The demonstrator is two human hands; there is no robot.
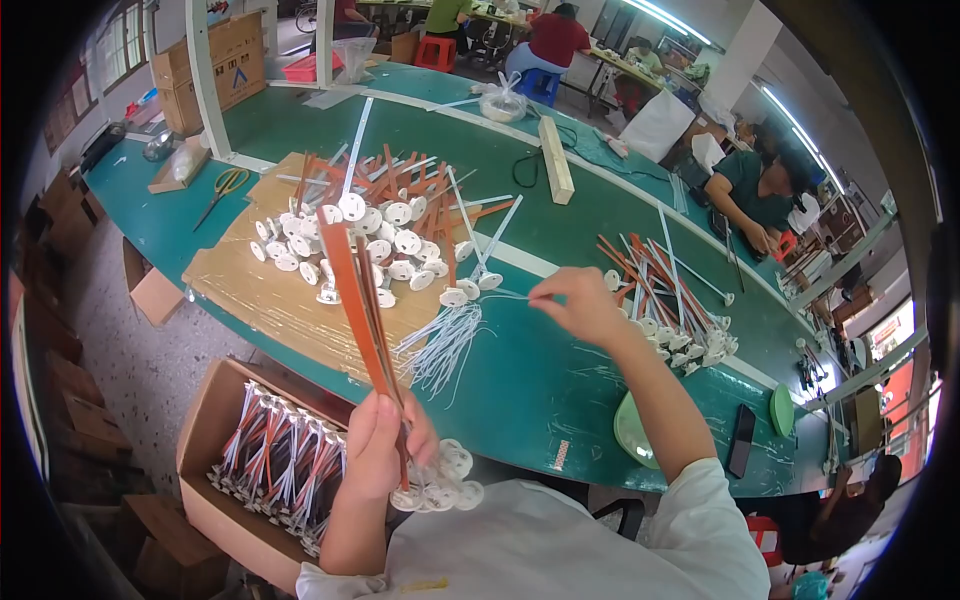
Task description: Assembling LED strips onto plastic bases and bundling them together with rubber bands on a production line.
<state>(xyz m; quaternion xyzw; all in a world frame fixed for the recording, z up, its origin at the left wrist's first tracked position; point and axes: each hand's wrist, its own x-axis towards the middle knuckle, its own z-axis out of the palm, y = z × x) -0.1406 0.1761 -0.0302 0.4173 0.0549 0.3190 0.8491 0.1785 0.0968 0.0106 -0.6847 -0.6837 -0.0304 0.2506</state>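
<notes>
Above left hand point(385, 440) grip, orange strips point(358, 290) stick upward; right hand point(578, 303) pinches white tie point(500, 296).

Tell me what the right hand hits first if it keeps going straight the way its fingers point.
The right hand points left, pinching a thin white tie. Straight on, it would likely first meet the white round-based pieces at the cardboard sheet's edge, though depth is unclear.

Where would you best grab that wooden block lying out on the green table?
Grip the wooden block across its narrow width near the middle, coming from above. It lies flat, long and slim, with both long sides bare apart from a black cord close on its left.
</notes>
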